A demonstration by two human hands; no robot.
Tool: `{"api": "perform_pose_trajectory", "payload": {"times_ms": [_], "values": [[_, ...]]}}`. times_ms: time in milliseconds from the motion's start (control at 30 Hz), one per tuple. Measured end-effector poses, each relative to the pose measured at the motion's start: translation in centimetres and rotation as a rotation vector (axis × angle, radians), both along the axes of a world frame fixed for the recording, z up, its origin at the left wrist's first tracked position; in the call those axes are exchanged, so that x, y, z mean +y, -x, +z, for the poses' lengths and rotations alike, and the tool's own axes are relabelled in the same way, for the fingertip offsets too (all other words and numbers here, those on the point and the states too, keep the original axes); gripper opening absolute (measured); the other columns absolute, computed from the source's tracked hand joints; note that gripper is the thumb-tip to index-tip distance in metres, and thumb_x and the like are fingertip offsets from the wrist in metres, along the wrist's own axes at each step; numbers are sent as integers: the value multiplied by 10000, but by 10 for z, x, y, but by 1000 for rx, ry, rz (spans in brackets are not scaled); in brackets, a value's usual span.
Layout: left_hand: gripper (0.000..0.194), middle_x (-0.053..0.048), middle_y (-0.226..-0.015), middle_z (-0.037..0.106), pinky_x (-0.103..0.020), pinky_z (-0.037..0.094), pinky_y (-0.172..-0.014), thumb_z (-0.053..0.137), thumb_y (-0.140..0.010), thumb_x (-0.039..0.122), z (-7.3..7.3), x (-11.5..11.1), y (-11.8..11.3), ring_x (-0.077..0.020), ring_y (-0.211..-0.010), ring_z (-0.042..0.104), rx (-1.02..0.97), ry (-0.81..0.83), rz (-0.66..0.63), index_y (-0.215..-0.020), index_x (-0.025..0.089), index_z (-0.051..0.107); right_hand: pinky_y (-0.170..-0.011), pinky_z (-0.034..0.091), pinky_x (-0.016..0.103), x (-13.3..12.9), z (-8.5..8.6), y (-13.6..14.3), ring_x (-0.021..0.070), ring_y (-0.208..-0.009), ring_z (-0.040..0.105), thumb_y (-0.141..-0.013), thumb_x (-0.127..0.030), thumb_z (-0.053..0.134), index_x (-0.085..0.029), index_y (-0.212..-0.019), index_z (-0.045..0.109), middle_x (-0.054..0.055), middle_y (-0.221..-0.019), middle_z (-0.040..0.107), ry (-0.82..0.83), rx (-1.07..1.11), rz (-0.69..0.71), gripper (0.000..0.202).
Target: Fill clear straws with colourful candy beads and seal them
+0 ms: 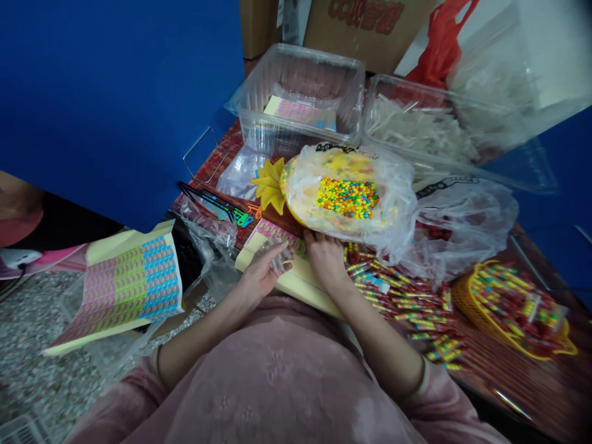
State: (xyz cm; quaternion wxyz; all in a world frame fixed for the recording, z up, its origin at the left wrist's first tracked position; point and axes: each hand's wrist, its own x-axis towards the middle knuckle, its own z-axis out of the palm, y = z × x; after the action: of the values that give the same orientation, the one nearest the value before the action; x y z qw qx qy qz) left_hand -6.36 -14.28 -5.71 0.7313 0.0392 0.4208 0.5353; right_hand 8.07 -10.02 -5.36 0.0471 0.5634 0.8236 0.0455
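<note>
My left hand [264, 269] is closed around several small clear plastic tubes [278, 259]. Beneath my hands lies a sheet of pink and yellow-green stickers on pale backing paper [303, 285]. My right hand [326, 258] is over that sheet, its fingers curled in at the near edge of the pineapple-shaped tray [270, 186]; the fingertips are hidden, and whatever they hold does not show. Small colourful candies [348, 198] fill the middle of the tray, inside a white plastic bag [398, 200]. Filled candy tubes [407, 299] lie loose right of my right hand.
At the right stands a yellow basket [467, 306] of filled tubes. Behind the tray are a clear plastic bin [296, 139] with sticker sheets and another clear bin [377, 92] of empty tubes. A large sticker sheet [132, 277] hangs at the left, near a blue partition [115, 92].
</note>
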Motion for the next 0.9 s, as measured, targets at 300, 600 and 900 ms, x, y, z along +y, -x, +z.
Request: {"api": "perform_pose_trajectory", "payload": {"times_ms": [300,600,900], "values": [[366,-24,-783,686,-249,508,-623,902,-597,250,4,-3,-4,-135,-707,649,29,-22,29,-839,150,646,-831,524,372,1,-2,-6,277,-948,687,-906,-68,461,-106,-1078,688,183,-1025,728,17,303,27,287],[280,19,-775,652,-265,501,-700,880,-608,189,2,-4,-17,-124,-744,620,32,-161,66,-727,178,626,-720,557,283,-33,-1,-12,179,-778,709,-927,-380,617,-182,-972,747,64,-896,753,132,1166,-42,241],[256,-4,-790,680,-259,517,-711,865,-604,177,5,-1,-21,-134,-746,639,-14,-135,33,-756,157,660,-730,507,317,-40,0,-17,206,-835,583,-1018,-267,398,-152,-1188,698,99,-914,604,-23,717,149,364]]}}
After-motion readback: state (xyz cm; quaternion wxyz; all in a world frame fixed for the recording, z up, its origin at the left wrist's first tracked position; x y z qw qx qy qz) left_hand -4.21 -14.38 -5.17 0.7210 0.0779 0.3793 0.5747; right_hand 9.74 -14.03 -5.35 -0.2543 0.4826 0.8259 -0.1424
